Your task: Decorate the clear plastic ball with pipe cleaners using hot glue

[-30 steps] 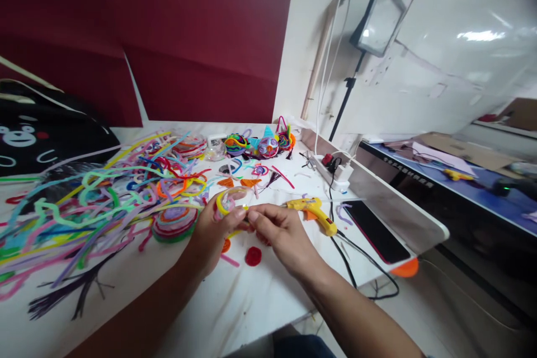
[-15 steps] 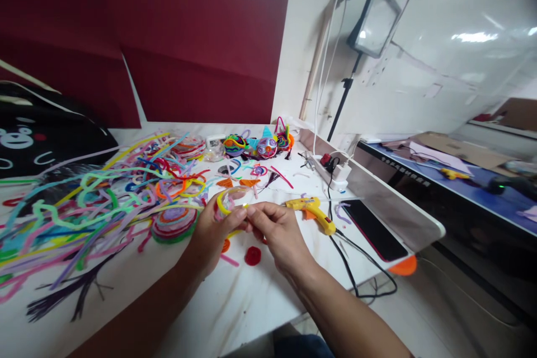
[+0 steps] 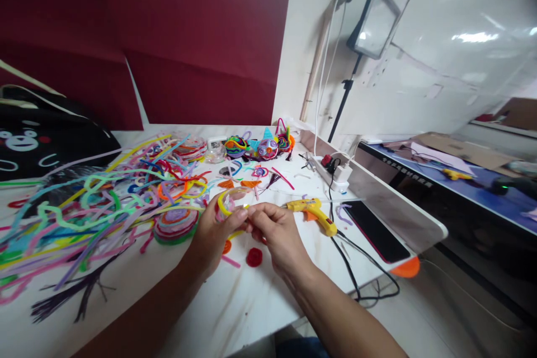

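Observation:
My left hand (image 3: pixel 212 238) is closed around a clear plastic shell (image 3: pixel 243 197), rounded like half a ball. A yellow pipe cleaner (image 3: pixel 222 205) curves along the shell's near left side, with some pink showing inside. My right hand (image 3: pixel 280 234) meets the left at the shell's lower edge, thumb and fingertips pinched on the yellow pipe cleaner's end; the exact grip is partly hidden. Just below the hands lie a red coiled disc (image 3: pixel 254 257), an orange coil (image 3: pixel 227 247) and a short pink strip (image 3: pixel 231 262). Right of my right hand rests a yellow glue gun (image 3: pixel 314 213).
Tangled pipe cleaners (image 3: pixel 104 201) cover the left side, beside a stack of coiled discs (image 3: pixel 176 224). Decorated balls (image 3: pixel 267 149) stand at the back. A power strip (image 3: pixel 335 176), a phone (image 3: pixel 377 232) and a black cable (image 3: pixel 346 265) are on the right.
The view has shifted very slightly. Both hands keep the same hold on the shell and yellow pipe cleaner.

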A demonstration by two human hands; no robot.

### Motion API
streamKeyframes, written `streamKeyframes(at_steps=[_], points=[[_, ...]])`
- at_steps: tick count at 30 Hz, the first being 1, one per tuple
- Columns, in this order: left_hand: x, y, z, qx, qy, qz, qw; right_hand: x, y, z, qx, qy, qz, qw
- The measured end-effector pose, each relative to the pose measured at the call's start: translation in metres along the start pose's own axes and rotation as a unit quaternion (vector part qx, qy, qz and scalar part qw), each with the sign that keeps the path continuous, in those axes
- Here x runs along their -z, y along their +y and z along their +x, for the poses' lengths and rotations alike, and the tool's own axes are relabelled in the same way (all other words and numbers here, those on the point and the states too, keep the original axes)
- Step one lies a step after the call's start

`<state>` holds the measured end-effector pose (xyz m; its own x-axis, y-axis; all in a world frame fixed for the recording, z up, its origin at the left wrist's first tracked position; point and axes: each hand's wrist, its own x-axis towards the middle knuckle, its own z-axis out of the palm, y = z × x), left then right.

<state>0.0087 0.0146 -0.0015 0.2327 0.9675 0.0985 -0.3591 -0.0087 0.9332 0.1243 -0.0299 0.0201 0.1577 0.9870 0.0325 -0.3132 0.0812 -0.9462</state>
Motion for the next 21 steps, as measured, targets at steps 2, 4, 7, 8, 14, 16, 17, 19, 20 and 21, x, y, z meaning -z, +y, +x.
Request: streamKeyframes(at_steps=[2,4,7,8,14,16,17,19,20,21], points=[[0.0001,0.0000,-0.0003,-0.003,-0.001,0.003,1.000,0.0008,-0.0006,-0.0005,0.000,-0.003,-0.002,1.000],[0.0010,-0.0007,-0.0002,-0.002,-0.010,0.005,1.000,0.0018,-0.0007,-0.0007,-0.001,-0.002,-0.006,1.000],[0.0032,-0.0029,0.0006,0.002,-0.024,0.007,1.000,0.0033,0.0003,-0.0003,-0.004,0.003,-0.012,1.000],[0.0039,-0.0038,0.0010,0.001,-0.026,0.009,1.000,0.0037,0.0008,-0.0001,-0.005,0.004,-0.013,1.000],[0.0068,-0.0078,0.0018,-0.016,-0.018,0.026,0.999,0.0046,0.0019,0.0019,-0.015,0.014,-0.008,1.000],[0.0070,-0.0082,0.0019,-0.012,-0.021,0.030,0.999,0.0046,0.0019,0.0024,-0.023,0.017,-0.002,1.000],[0.0069,-0.0083,0.0019,-0.010,-0.021,0.031,0.999,0.0045,0.0019,0.0025,-0.025,0.018,0.001,1.000],[0.0066,-0.0082,0.0021,-0.005,-0.020,0.033,0.999,0.0044,0.0021,0.0024,-0.028,0.020,0.008,0.999],[0.0064,-0.0082,0.0022,-0.002,-0.019,0.034,0.999,0.0045,0.0023,0.0024,-0.029,0.021,0.011,0.999],[0.0063,-0.0081,0.0024,0.001,-0.019,0.035,0.999,0.0046,0.0026,0.0023,-0.031,0.022,0.015,0.999]])
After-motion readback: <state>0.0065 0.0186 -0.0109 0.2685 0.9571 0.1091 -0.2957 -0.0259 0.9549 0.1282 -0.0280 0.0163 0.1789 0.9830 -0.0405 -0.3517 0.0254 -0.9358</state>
